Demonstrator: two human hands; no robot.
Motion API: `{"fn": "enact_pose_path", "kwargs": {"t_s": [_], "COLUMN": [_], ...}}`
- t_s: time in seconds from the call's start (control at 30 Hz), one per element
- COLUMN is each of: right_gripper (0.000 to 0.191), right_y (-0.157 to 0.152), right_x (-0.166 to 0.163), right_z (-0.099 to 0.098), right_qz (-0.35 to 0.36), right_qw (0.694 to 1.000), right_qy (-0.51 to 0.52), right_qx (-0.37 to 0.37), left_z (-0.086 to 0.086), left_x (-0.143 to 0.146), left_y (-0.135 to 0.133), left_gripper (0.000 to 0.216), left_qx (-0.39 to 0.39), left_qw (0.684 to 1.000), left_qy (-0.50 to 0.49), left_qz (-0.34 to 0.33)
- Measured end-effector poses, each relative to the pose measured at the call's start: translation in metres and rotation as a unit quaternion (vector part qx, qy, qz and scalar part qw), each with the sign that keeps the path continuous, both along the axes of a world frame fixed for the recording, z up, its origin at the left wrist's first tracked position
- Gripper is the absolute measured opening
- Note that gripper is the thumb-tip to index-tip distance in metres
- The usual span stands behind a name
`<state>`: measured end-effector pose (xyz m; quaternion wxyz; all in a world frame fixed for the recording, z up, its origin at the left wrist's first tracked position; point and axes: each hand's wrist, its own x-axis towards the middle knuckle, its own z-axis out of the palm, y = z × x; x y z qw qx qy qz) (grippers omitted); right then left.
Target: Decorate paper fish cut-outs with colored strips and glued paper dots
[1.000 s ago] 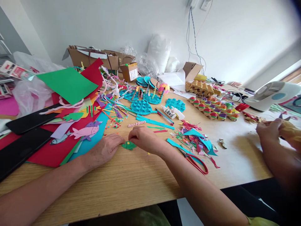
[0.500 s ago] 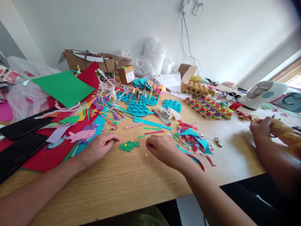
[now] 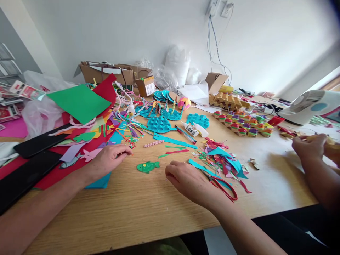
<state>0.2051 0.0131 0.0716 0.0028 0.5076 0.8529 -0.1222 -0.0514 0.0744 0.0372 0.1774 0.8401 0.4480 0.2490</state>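
Observation:
A green paper fish (image 3: 147,166) with a yellow dot lies flat on the table between my hands. My left hand (image 3: 110,158) is closed to the left of the fish, thumb and forefinger together; what they hold, if anything, is too small to make out. On the fish's right, my right hand (image 3: 183,179) rests on the table with curled fingers. Their tips are partly hidden, and I cannot make out anything in them. Red-handled scissors (image 3: 223,187) lie beside my right wrist, partly under a blue paper strip (image 3: 200,168). Neither hand touches the fish.
Paper scraps (image 3: 221,157) are heaped to the right, with glue bottles (image 3: 191,129) and pens (image 3: 186,135) behind. Coloured sheets (image 3: 79,104) and black slabs (image 3: 29,177) cover the left. Painted egg cartons (image 3: 241,124) stand farther right. Another person's hand (image 3: 310,145) holds something tan.
My right hand has shifted slightly down and covers where a small yellow dot lay. My left hand has moved slightly away from the fish. The view has shifted, showing more of the scissors.

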Motion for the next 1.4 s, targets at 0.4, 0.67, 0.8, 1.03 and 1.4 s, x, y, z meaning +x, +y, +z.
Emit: {"fn": "enact_pose_path", "kwargs": {"t_s": [0.4, 0.67, 0.8, 1.03, 1.4], "right_gripper": [0.021, 0.024, 0.025, 0.025, 0.024], "right_y": [0.030, 0.054, 0.054, 0.053, 0.056], "right_x": [-0.023, -0.047, -0.050, -0.051, -0.052], "right_z": [-0.009, -0.017, -0.020, -0.025, -0.027], "right_qz": [0.074, 0.082, 0.090, 0.093, 0.090], "right_qw": [0.993, 0.995, 0.994, 0.994, 0.995], "right_qy": [0.086, 0.059, 0.057, 0.053, 0.035], "right_qx": [0.032, 0.002, 0.002, 0.020, 0.015], "left_z": [-0.025, -0.035, -0.036, -0.033, -0.036], "left_x": [0.019, 0.017, 0.018, 0.019, 0.019], "left_y": [-0.015, -0.013, -0.013, -0.014, -0.013], "left_gripper": [0.027, 0.022, 0.022, 0.019, 0.018], "left_qx": [0.109, 0.089, 0.088, 0.064, 0.055], "left_qw": [0.984, 0.989, 0.988, 0.988, 0.988], "left_qy": [0.051, 0.039, 0.046, 0.052, 0.039], "left_qz": [-0.135, -0.114, -0.119, -0.132, -0.138]}}
